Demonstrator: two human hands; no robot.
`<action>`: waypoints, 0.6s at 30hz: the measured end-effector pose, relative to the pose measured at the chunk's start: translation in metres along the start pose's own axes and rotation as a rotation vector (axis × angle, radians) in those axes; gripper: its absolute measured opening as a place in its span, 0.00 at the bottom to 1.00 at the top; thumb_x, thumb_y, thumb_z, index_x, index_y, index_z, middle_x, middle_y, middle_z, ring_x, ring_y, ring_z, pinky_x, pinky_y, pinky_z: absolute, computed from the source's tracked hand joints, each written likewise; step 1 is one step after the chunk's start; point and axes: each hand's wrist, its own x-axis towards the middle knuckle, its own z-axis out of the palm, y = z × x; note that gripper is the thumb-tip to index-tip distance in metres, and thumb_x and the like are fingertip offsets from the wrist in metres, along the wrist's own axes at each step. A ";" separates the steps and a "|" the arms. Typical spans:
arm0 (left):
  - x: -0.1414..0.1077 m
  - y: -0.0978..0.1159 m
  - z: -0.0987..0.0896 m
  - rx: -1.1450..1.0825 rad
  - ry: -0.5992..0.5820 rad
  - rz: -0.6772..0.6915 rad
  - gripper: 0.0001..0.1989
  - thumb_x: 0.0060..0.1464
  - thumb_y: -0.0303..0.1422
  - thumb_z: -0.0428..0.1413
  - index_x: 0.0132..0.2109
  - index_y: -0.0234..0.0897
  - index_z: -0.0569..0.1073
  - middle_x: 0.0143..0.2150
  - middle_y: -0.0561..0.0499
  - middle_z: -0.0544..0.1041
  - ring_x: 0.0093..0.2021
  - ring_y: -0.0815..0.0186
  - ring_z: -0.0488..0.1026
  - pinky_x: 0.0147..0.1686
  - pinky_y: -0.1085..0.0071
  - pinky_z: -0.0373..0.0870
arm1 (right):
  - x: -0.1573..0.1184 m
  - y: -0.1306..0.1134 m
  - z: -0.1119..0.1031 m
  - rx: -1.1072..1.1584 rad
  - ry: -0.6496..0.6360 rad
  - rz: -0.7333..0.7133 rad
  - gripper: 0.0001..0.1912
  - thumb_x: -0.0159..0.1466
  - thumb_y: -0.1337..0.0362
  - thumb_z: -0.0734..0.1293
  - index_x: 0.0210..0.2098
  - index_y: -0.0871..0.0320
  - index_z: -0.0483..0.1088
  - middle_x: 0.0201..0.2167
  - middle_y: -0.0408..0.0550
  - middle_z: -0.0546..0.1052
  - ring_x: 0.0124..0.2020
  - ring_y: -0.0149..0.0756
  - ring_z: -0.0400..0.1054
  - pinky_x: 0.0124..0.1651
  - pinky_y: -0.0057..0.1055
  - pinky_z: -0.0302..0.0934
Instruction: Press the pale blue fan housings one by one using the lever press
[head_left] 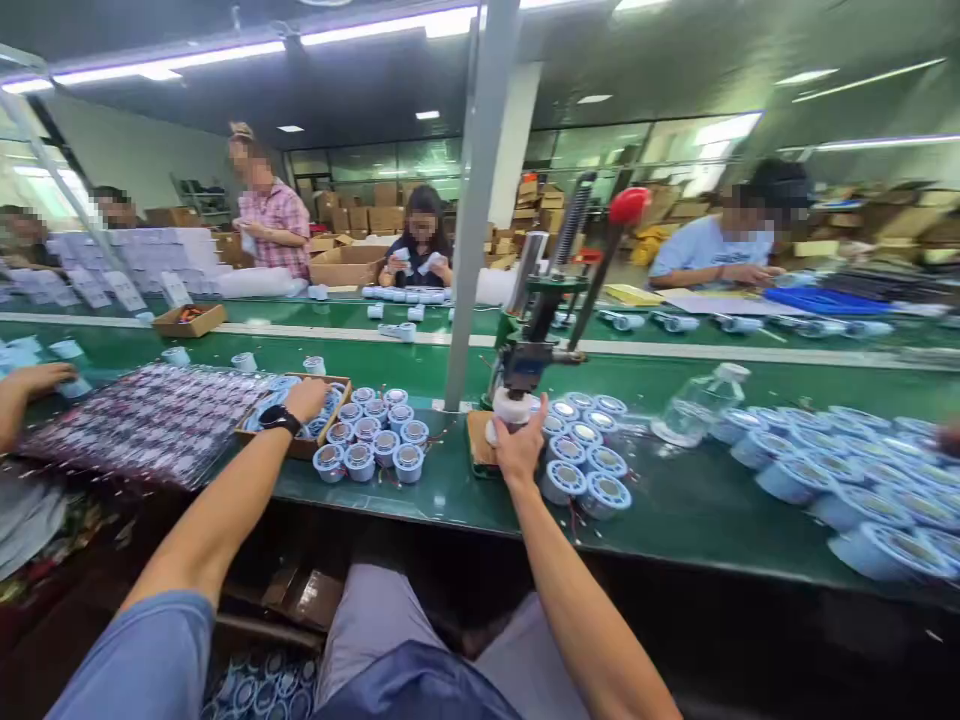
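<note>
My left hand (306, 400), with a black band on the wrist, reaches into a cardboard box (300, 447) of light blue rings (271, 397). Its fingers are curled together, and whatever they hold is hidden. Under the ram of a red-knobbed hand press (536, 330), my right hand (517, 445) has thumb and fingers around a pale round housing (504, 432). That housing rests over the press's brown base plate (481, 445). Light blue cup-shaped housings (385, 443) with wires stand between the box and the press. More such housings (589, 455) stand right of it.
A clear plastic bottle (697, 405) leans beside a large group of blue housings (862, 480) at right. Left lies a wide bed of wired parts (150, 415), near another person's hand (45, 378). A grey post (476, 210) rises behind the press. Several people sit or stand across the bench.
</note>
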 end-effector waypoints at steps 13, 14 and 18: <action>0.021 -0.001 -0.019 0.035 0.097 0.109 0.14 0.57 0.32 0.48 0.43 0.30 0.75 0.42 0.44 0.80 0.43 0.58 0.75 0.44 0.68 0.69 | -0.002 0.081 -0.193 -0.446 0.312 0.004 0.31 0.56 0.54 0.62 0.54 0.66 0.67 0.47 0.62 0.68 0.51 0.50 0.63 0.58 0.50 0.58; 0.015 0.008 -0.020 0.005 0.149 0.108 0.16 0.59 0.34 0.45 0.45 0.30 0.74 0.44 0.45 0.79 0.45 0.59 0.75 0.46 0.68 0.69 | 0.010 0.093 -0.204 -0.459 0.296 0.028 0.30 0.54 0.55 0.62 0.52 0.67 0.69 0.45 0.62 0.69 0.50 0.52 0.63 0.58 0.52 0.58; -0.040 0.083 0.005 -0.384 0.431 0.305 0.15 0.61 0.36 0.44 0.43 0.38 0.74 0.42 0.53 0.80 0.44 0.64 0.76 0.49 0.67 0.72 | 0.039 0.110 -0.223 -0.476 0.239 0.029 0.27 0.51 0.56 0.64 0.46 0.65 0.71 0.44 0.62 0.70 0.50 0.54 0.63 0.57 0.56 0.58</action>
